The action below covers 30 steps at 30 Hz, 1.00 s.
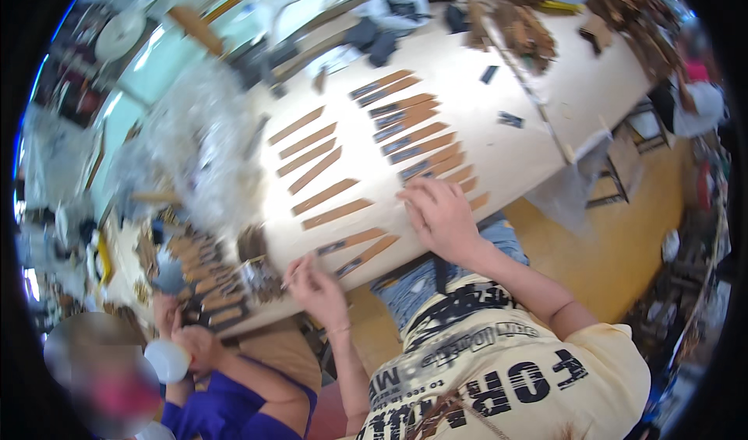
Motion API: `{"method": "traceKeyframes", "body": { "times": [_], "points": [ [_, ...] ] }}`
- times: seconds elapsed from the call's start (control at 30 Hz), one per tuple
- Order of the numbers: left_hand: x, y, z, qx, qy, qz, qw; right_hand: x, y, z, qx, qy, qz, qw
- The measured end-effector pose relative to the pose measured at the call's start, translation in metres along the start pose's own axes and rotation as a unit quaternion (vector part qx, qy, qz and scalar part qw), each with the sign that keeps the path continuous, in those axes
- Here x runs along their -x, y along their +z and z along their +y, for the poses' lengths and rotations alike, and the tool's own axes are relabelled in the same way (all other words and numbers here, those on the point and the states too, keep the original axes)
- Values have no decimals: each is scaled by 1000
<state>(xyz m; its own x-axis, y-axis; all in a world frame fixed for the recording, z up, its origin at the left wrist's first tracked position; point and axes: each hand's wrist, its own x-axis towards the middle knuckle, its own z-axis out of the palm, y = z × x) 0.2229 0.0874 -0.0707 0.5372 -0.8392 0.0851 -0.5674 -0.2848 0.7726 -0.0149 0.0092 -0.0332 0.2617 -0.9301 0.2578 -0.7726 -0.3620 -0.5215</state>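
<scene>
Flat tan strips, some with black ends, lie in slanting rows on a pale table [499, 179]; they look like leather straps. My right hand [444, 218] is over the near end of the right row, its fingers bent together beside a black-ended strip [421, 167]. Whatever its fingertips grip is hidden beneath them. Near the table's front edge, my left hand [315, 290] has its fingers pinched together, just below another black-ended strip [351, 241]. Anything in that pinch is too small to make out. Plain tan strips [336, 213] lie between the two hands and farther back.
At the left a co-worker in purple [241, 401] handles things beside a pile of tan and black strips [214, 272]. Crumpled clear plastic [199, 140] lies behind that pile. Two small dark pieces, one a black rectangle [489, 74], and bundled brown strips [526, 39] are farther right.
</scene>
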Motion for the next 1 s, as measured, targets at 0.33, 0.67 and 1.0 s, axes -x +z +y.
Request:
{"method": "traceKeyframes", "body": {
  "times": [0.33,0.67,1.0],
  "points": [
    [-4,22,63,34,109,24,993,-9,-84,176,101,263,134,950],
    [9,112,160,226,97,-264,933,-20,-72,188,-132,244,216,936],
    [-9,217,223,385,-92,-457,797,-14,-88,154,-391,249,122,878]
  ]
}}
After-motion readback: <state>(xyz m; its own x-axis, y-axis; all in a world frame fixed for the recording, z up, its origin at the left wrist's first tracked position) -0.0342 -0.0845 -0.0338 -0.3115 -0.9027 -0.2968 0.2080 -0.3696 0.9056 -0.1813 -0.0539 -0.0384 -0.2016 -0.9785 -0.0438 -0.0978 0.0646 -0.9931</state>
